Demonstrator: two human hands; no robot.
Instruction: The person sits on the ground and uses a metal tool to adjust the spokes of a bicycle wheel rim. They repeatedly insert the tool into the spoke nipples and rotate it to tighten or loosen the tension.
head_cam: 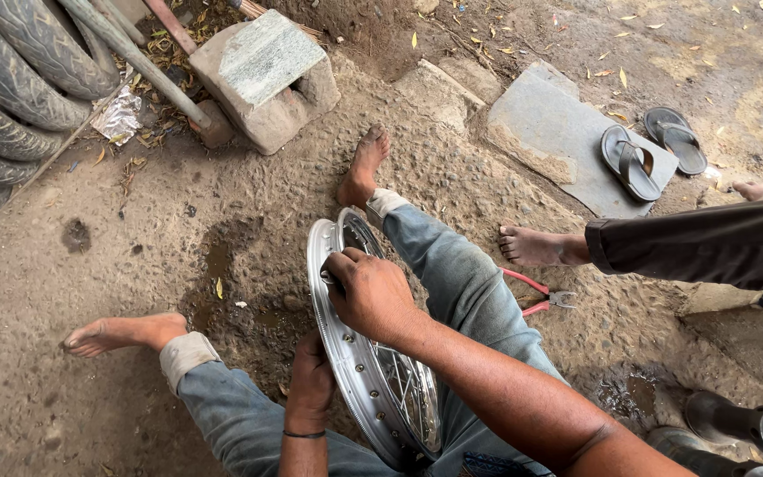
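Wheel rim [359, 353] stood on its edge between the person's knees, so it stayed steady. His right hand [371, 291] closed tight over its top. His left hand [311, 375] gripped its side, near wet dirt.

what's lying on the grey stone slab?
A pair of grey flip-flops lies on the stone slab, near its right end. What they cover of the slab, and what is under it, cannot be seen.
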